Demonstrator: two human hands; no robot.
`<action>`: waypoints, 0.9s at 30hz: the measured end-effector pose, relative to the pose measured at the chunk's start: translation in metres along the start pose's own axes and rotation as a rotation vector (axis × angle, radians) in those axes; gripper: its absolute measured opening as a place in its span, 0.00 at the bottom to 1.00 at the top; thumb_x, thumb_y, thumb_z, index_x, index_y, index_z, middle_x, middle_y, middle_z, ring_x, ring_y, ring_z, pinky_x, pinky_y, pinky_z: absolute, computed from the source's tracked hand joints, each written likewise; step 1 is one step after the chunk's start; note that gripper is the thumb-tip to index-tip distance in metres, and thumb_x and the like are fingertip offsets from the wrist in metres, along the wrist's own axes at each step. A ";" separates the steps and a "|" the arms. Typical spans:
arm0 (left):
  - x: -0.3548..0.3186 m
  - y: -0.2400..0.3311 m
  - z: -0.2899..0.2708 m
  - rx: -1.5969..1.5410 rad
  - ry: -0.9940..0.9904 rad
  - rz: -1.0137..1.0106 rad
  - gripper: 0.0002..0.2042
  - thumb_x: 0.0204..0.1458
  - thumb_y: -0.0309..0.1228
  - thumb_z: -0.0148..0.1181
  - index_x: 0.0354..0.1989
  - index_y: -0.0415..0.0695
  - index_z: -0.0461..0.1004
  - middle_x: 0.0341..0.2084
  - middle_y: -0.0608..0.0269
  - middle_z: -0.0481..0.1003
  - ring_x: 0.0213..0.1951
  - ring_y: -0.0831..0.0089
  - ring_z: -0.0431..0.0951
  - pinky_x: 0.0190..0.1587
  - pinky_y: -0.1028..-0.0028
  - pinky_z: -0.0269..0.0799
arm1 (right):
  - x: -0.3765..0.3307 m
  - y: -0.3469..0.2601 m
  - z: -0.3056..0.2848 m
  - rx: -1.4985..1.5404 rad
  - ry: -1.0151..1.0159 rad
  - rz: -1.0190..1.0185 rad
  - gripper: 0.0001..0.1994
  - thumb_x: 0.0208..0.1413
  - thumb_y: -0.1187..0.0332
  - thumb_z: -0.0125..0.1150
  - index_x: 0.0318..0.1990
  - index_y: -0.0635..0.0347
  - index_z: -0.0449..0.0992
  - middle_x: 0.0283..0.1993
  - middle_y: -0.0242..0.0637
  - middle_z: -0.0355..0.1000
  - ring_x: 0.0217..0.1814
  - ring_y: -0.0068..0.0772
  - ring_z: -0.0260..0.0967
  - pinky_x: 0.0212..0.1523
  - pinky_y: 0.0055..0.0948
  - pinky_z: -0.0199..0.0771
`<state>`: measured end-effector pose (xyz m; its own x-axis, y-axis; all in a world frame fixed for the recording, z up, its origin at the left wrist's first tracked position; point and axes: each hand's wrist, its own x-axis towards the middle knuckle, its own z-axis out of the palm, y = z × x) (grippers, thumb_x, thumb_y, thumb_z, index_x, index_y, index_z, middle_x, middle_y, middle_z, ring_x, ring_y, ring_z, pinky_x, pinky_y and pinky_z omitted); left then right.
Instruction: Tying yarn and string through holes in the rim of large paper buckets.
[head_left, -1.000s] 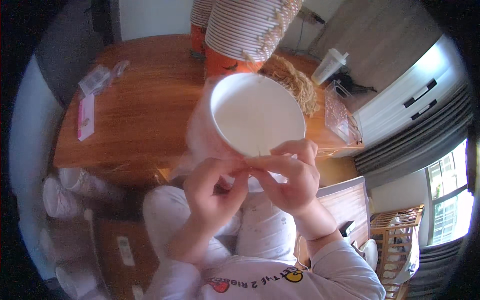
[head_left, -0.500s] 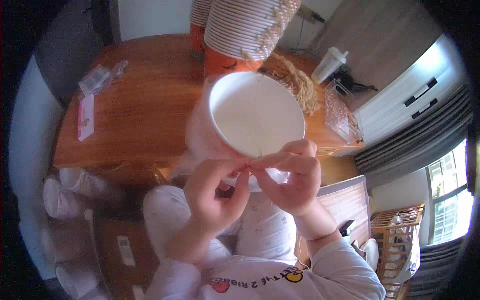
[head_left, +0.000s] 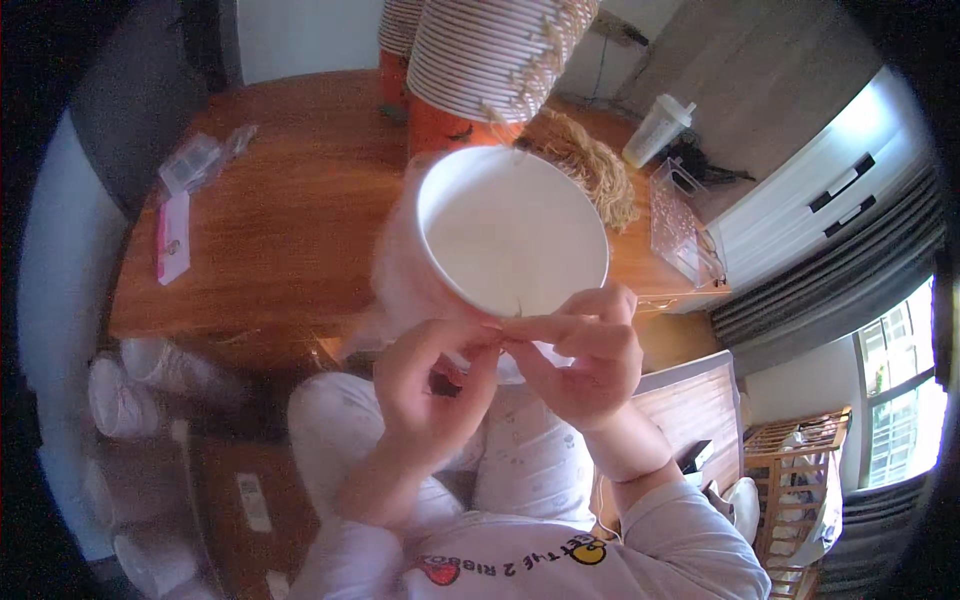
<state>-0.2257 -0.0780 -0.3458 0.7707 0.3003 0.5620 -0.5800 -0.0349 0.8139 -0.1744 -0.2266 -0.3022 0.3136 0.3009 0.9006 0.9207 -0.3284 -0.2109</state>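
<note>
A large white paper bucket [head_left: 510,230] tilts toward me at the table's near edge, its open mouth facing up and showing a bare white inside. At its near rim, my left hand [head_left: 435,390] and my right hand [head_left: 590,360] meet, thumbs and fingertips pinched together. Between them is a thin piece of twine, mostly hidden by the fingers; a short twine end [head_left: 519,306] pokes up just inside the rim. Behind the bucket rises a tall stack of paper buckets [head_left: 490,70] with orange sides and twine along their rims. A bundle of tan twine [head_left: 585,165] lies beside that stack.
The wooden table [head_left: 270,220] carries clear plastic packaging [head_left: 192,162] and a pink-and-white packet [head_left: 173,238] at left. At right are a lidded drink cup [head_left: 660,130] and a clear tray [head_left: 685,225]. Several white buckets [head_left: 120,395] stand low at left.
Both hands stay pinched at the bucket's near rim, with only tiny finger shifts. The bucket has barely moved.
</note>
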 end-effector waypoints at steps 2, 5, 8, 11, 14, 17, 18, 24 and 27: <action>-0.001 0.001 0.000 -0.025 -0.022 -0.040 0.08 0.47 0.17 0.62 0.37 0.36 0.76 0.34 0.62 0.77 0.32 0.80 0.75 0.31 0.83 0.69 | -0.003 -0.001 -0.006 -0.158 -0.127 -0.016 0.20 0.35 0.76 0.75 0.35 0.50 0.70 0.38 0.25 0.80 0.36 0.26 0.67 0.41 0.28 0.59; 0.000 0.002 -0.003 -0.028 -0.036 -0.096 0.07 0.48 0.18 0.62 0.36 0.37 0.75 0.34 0.63 0.77 0.33 0.81 0.75 0.34 0.83 0.69 | 0.005 -0.012 -0.005 -0.226 -0.158 0.008 0.21 0.36 0.76 0.74 0.35 0.49 0.67 0.40 0.23 0.81 0.37 0.26 0.67 0.42 0.28 0.58; 0.000 -0.003 0.002 -0.040 0.003 -0.046 0.08 0.47 0.19 0.63 0.36 0.41 0.78 0.29 0.68 0.78 0.22 0.86 0.71 0.21 0.86 0.62 | 0.004 -0.009 -0.005 -0.158 -0.105 -0.014 0.19 0.36 0.75 0.74 0.37 0.49 0.72 0.40 0.21 0.80 0.37 0.24 0.68 0.42 0.28 0.57; -0.001 -0.004 0.002 -0.076 0.026 -0.067 0.08 0.47 0.19 0.63 0.35 0.41 0.77 0.27 0.69 0.77 0.21 0.88 0.68 0.20 0.86 0.58 | 0.004 -0.009 -0.004 -0.170 -0.112 -0.017 0.20 0.35 0.75 0.73 0.39 0.49 0.77 0.39 0.18 0.79 0.37 0.23 0.68 0.42 0.28 0.56; -0.003 -0.004 0.000 -0.120 0.024 -0.094 0.07 0.46 0.19 0.64 0.34 0.42 0.77 0.26 0.70 0.76 0.19 0.88 0.65 0.20 0.85 0.56 | 0.003 -0.010 -0.002 -0.162 -0.104 -0.011 0.21 0.32 0.75 0.74 0.40 0.49 0.79 0.36 0.18 0.77 0.37 0.22 0.68 0.42 0.28 0.55; -0.003 -0.014 0.009 -0.137 0.020 -0.082 0.08 0.45 0.19 0.64 0.34 0.42 0.77 0.25 0.70 0.76 0.19 0.88 0.63 0.20 0.84 0.55 | -0.004 -0.005 -0.006 -0.237 -0.095 -0.003 0.22 0.31 0.75 0.74 0.40 0.47 0.81 0.33 0.19 0.75 0.36 0.22 0.68 0.42 0.28 0.55; -0.002 -0.013 0.006 -0.106 0.018 -0.060 0.08 0.45 0.19 0.65 0.33 0.42 0.77 0.25 0.70 0.76 0.19 0.87 0.64 0.20 0.84 0.56 | -0.002 -0.008 -0.004 -0.229 -0.092 -0.002 0.22 0.31 0.75 0.74 0.40 0.47 0.81 0.33 0.19 0.75 0.36 0.22 0.68 0.42 0.28 0.55; 0.004 -0.001 0.001 0.129 0.030 0.039 0.08 0.43 0.19 0.66 0.32 0.43 0.78 0.24 0.69 0.76 0.19 0.83 0.67 0.20 0.82 0.60 | -0.001 -0.014 0.001 -0.261 -0.038 0.044 0.21 0.30 0.75 0.74 0.38 0.45 0.83 0.30 0.19 0.71 0.34 0.21 0.67 0.41 0.27 0.55; 0.004 -0.002 0.004 0.194 0.043 0.088 0.08 0.42 0.20 0.67 0.32 0.44 0.78 0.24 0.68 0.76 0.19 0.79 0.69 0.20 0.80 0.62 | -0.008 -0.008 0.002 -0.088 0.001 0.155 0.20 0.32 0.77 0.73 0.39 0.47 0.82 0.31 0.21 0.70 0.34 0.22 0.66 0.41 0.26 0.55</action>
<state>-0.2202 -0.0802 -0.3446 0.7047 0.3284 0.6290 -0.5798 -0.2443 0.7772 -0.1837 -0.2247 -0.3079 0.4503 0.2397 0.8601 0.8374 -0.4476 -0.3137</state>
